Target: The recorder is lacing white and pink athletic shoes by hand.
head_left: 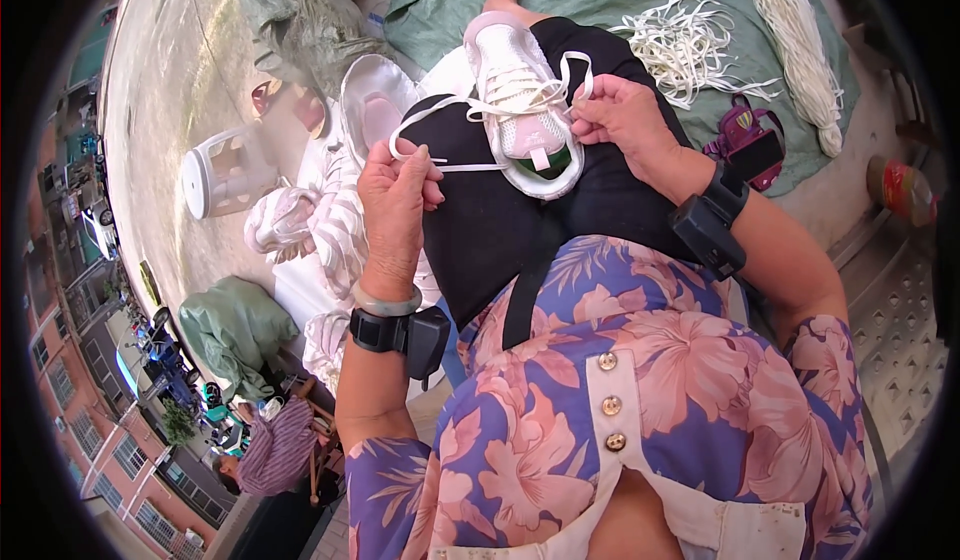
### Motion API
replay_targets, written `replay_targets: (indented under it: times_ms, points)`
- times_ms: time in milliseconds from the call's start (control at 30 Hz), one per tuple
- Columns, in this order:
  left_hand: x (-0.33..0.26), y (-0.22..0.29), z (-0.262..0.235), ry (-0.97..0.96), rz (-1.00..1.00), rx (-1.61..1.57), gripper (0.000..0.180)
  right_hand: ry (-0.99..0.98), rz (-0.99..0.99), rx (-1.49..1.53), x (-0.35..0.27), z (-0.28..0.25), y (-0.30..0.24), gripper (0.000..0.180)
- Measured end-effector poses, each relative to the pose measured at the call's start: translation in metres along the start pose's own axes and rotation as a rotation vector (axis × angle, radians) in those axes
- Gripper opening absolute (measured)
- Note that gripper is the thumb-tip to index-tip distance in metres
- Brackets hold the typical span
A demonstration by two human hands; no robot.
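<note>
Shoe [530, 128]: white and pink, on the black-trousered lap [475, 235].
Left hand [393, 200]: I see it pinching a white lace [472, 168].
Right hand [628, 122]: pinching lace beside the shoe.
Green cloth [440, 5]: I spot loose laces [682, 55], plus a hank [800, 55] along its right edge.

blue-purple blouse [705, 415] w/ big pink flowers [685, 360], same print on sleeves [825, 365]; cream placket [610, 384] on near side w/ 3 gold-ish btns [613, 406]; blk bottoms [465, 220] on far side, plus a blk strap [521, 310]; pale bangle [387, 306] on the left; boxy blk wrist units [427, 343], left & right
</note>
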State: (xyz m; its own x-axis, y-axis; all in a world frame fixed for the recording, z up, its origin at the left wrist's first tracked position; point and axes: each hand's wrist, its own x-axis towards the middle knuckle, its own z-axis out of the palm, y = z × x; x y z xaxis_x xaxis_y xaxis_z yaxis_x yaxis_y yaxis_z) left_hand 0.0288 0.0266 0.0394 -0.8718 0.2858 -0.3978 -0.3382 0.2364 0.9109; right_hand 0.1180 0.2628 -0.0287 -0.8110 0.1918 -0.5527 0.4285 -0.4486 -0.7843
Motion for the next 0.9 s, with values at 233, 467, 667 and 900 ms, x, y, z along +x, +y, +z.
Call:
replay_targets:
  times_ms: [233, 467, 667, 900]
  points:
    - [0.001, -0.018, 0.011, -0.078, -0.155, -0.065, 0.012, 0.023, -0.041, -0.01, -0.001, 0.001, 0.005, 0.01]
    - [0.008, -0.022, 0.019, -0.067, -0.166, -0.144, 0.014, 0.038, -0.122, -0.152, -0.001, 0.007, 0.008, 0.008]
    - [0.015, -0.029, 0.03, -0.02, -0.153, -0.17, 0.01, -0.002, -0.279, -0.403, 0.006, 0.008, 0.011, 0.01]
    - [0.014, -0.033, 0.047, 0.085, -0.134, -0.076, 0.01, 0.02, -0.172, -0.37, 0.007, 0.01, 0.007, 0.02]
